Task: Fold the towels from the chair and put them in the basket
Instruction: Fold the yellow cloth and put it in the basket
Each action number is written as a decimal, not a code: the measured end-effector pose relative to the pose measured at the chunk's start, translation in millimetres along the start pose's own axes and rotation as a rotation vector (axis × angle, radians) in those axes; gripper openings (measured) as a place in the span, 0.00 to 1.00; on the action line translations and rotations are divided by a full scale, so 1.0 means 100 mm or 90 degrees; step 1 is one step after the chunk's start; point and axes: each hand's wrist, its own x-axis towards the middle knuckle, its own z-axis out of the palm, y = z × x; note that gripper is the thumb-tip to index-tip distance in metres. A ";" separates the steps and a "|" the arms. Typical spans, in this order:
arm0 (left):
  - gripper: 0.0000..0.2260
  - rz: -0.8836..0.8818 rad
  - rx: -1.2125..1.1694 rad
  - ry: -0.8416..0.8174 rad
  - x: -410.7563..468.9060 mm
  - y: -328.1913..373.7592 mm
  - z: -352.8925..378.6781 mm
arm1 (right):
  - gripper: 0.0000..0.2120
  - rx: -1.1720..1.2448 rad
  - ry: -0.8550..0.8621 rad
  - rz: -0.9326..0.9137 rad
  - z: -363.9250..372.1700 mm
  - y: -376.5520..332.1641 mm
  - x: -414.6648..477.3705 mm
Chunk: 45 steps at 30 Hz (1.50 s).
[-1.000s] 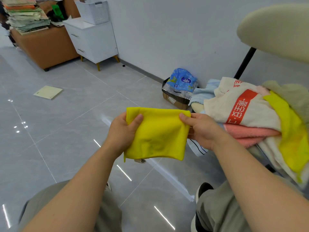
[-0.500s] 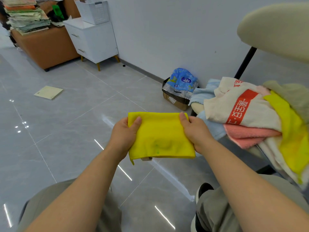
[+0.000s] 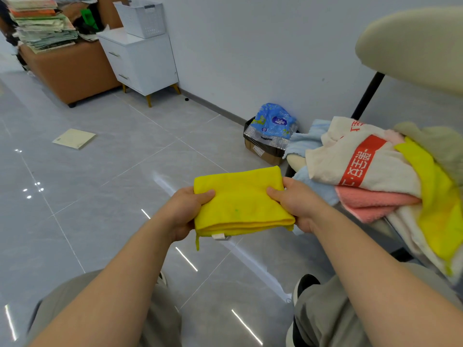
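Note:
A folded yellow towel [image 3: 240, 201] is held flat in the air over the floor, in front of my knees. My left hand [image 3: 184, 212] grips its left edge, thumb on top. My right hand [image 3: 298, 204] grips its right edge the same way. A small white tag hangs from the towel's near edge. On the chair [image 3: 411, 46] at the right lies a heap of towels [image 3: 375, 176]: cream with a red band, pink, light blue and another yellow one. A white basket [image 3: 142, 18] stands on a white cabinet [image 3: 142, 61] far back left.
A cardboard box with a blue plastic bag [image 3: 271, 131] sits against the wall left of the chair. A brown sofa block [image 3: 67, 68] carries a stack of papers. A pale flat booklet [image 3: 74, 139] lies on the grey tiled floor.
The towel went from hanging upright to lying flatter and a little lower and to the right. My right hand came round onto its right edge, thumb on top.

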 end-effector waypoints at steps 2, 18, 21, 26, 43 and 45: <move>0.19 -0.002 -0.005 0.000 -0.01 -0.01 0.00 | 0.07 -0.030 0.007 0.010 0.00 0.00 -0.02; 0.18 0.067 -0.052 -0.121 -0.10 0.13 -0.12 | 0.06 0.167 -0.143 0.043 -0.19 -0.21 -0.20; 0.23 0.164 -0.104 -0.146 -0.14 0.21 -0.17 | 0.14 0.166 -0.187 -0.066 -0.32 -0.29 -0.28; 0.14 0.232 -0.126 -0.164 -0.21 0.25 -0.21 | 0.13 0.162 -0.232 -0.157 -0.44 -0.29 -0.35; 0.18 0.164 -0.132 -0.167 -0.21 0.27 -0.20 | 0.26 0.057 -0.233 -0.194 -0.55 -0.25 -0.35; 0.13 0.138 -0.133 -0.143 -0.23 0.27 -0.18 | 0.26 0.023 -0.216 -0.187 -0.55 -0.24 -0.32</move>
